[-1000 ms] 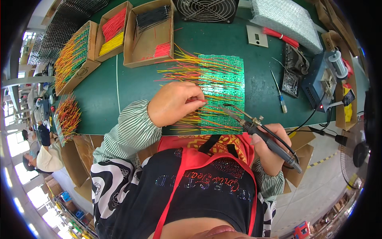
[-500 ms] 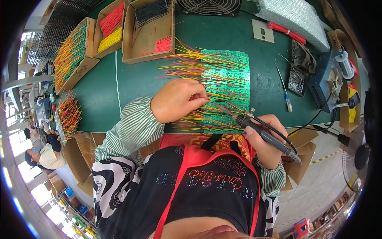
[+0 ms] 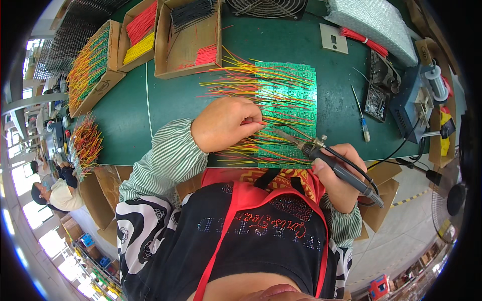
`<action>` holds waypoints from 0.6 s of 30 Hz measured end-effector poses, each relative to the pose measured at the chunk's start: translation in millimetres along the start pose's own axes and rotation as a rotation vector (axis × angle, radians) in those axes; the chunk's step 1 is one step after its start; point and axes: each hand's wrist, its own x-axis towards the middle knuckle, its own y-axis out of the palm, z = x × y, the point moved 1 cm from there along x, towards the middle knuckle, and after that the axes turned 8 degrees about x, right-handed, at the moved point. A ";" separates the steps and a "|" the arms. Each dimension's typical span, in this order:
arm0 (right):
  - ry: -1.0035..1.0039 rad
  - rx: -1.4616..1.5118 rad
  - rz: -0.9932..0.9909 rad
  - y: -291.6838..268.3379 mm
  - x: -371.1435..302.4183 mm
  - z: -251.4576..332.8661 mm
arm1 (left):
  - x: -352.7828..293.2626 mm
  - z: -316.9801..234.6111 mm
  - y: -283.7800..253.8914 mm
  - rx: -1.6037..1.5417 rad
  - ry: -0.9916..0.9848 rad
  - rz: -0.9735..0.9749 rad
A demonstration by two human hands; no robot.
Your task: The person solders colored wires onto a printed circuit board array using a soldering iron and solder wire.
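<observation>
A panel of green circuit boards (image 3: 287, 103) lies on the bench in front of me, with rows of red, yellow and black wires (image 3: 228, 90) sticking out to its left. My left hand (image 3: 226, 124) is over the panel's left edge, thumb and finger pinched on a red wire (image 3: 262, 123) whose end reaches the boards. From the right, my right hand (image 3: 339, 170) grips a soldering iron (image 3: 344, 173) with a thin tube fixed alongside. The iron's tip is over the boards, a short way right of my left fingertips; whether it touches a pad is too small to tell.
Cardboard boxes of red, yellow and black wires (image 3: 188, 37) stand at the back left, beside a box of wired boards (image 3: 93, 65). A brush (image 3: 364, 128), a black tray (image 3: 376, 100) and a soldering station (image 3: 411, 100) are on the right. Bubble wrap (image 3: 371, 27) lies behind them.
My right hand and the soldering iron have shifted slightly to the right, the tip drawing a little away from my left fingertips. My left hand keeps its pinch on the red wire.
</observation>
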 end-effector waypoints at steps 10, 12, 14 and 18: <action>0.025 -0.064 -0.065 -14.0 -11.8 3.9 | -5.7 -18.5 -10.5 0.184 0.077 -0.240; 0.048 -0.044 -0.072 -16.3 -12.3 4.1 | -0.8 -24.1 -1.7 0.193 0.096 -0.198; 0.056 -0.022 -0.071 -13.6 -13.2 2.1 | 0.9 -20.8 10.0 0.179 0.144 -0.142; 0.028 -0.030 -0.069 -15.4 -15.8 -2.0 | 4.6 -22.0 14.7 0.180 0.119 -0.099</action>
